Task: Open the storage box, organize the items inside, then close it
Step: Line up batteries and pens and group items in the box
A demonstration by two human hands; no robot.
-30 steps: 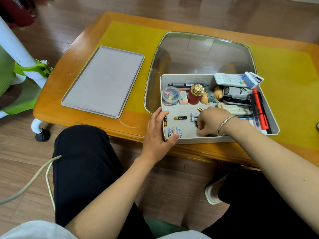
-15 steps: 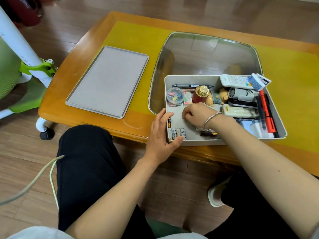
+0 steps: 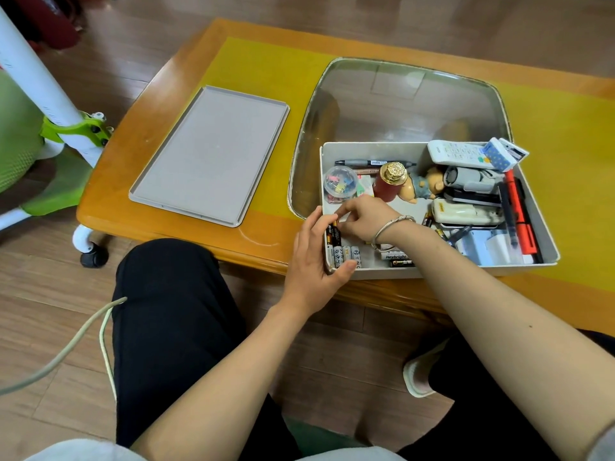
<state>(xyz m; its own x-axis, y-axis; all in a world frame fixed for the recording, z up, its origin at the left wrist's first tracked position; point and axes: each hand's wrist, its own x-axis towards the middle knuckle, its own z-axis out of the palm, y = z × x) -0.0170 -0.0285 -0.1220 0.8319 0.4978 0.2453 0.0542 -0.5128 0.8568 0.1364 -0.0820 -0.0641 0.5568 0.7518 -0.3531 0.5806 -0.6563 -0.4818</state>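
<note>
Over the last second the right hand point(image 3: 362, 216) has crossed the storage box point(image 3: 376, 272) from its middle to the 9 o'clock corner, fingers pinched on a black battery point(image 3: 334, 232) that it adds to the row of white batteries point(image 3: 346, 254). The left hand point(image 3: 314, 252) has stayed curled round that corner wall, steadying it. Sorting is thus under way, batteries first. The box, shallow and pale grey, sits at the table's point(image 3: 186, 224) near edge, crowded at 3 o'clock with a remote point(image 3: 457, 154), markers and a figurine point(image 3: 421, 188). Its lid point(image 3: 213, 154) lies at 9 o'clock, off.
</note>
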